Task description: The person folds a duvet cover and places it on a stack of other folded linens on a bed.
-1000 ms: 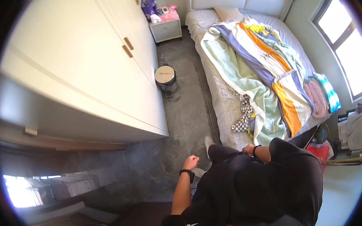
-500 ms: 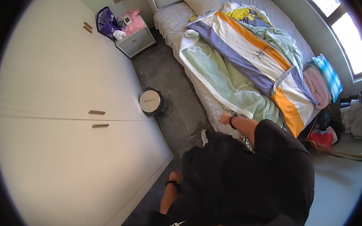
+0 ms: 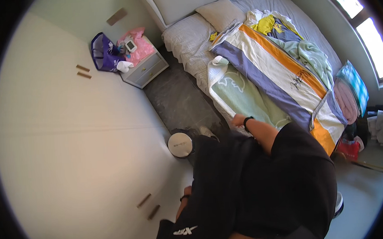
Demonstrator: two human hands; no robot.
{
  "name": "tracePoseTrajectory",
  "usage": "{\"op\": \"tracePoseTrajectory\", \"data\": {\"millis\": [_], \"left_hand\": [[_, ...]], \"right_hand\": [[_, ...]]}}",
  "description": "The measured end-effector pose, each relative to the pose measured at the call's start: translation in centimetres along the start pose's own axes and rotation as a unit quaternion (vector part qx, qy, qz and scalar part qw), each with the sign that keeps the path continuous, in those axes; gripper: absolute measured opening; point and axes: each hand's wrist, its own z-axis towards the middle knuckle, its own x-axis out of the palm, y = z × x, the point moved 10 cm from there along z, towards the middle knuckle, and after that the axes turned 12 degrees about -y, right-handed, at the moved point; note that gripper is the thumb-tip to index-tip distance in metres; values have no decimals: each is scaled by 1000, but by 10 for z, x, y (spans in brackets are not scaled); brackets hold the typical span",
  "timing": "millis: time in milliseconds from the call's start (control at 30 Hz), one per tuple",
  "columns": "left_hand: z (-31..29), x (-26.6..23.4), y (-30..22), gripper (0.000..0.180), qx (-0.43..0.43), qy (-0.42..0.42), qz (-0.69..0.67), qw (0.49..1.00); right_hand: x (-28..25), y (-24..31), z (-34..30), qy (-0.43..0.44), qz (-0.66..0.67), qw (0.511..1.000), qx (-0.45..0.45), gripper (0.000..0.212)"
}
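Note:
My right hand (image 3: 239, 120), with a black band on the wrist, hangs beside the bed (image 3: 183, 46), fingers curled and nothing visible in them. In the picture it overlaps the white-edged green blanket (image 3: 253, 97); whether it touches it I cannot tell. A striped blanket (image 3: 264, 66) in orange, white and grey-blue lies across the bed over the green one. Low on the left, my left hand (image 3: 187, 191) is partly covered by my black clothing, its fingers hidden. It is nearest to the pale wardrobe (image 3: 94, 159). Ahead of me on the floor stands a round dark bin (image 3: 180, 145) with a pale lid.
A bedside table (image 3: 148, 70) holds a pink plastic bag (image 3: 142, 48), a small white device (image 3: 130, 45) and a purple bag (image 3: 103, 55). On the bed are a pillow (image 3: 220, 15) and yellow clothing (image 3: 264, 24). A folded pink quilt (image 3: 345, 100) lies at the right edge.
I have moved forward toward the bedside table. The round bin now appears closer to my body. My right hand has shifted along the bed's edge, and my left is more hidden.

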Motion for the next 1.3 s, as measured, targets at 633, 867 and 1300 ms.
{"op": "tracePoseTrajectory", "data": {"millis": [633,867,1300], "left_hand": [[357,-486,-512,40,283,-143,-66,946],[416,-487,-459,18,70,113,264,955],[590,-483,-800,24,387,166,338,842]], "right_hand": [[-139,24,285,-97,559,762,312,32],[-175,100,376,-104,854,368,352,72],[-180,6,458,-438,779,-52,445,21]]}}
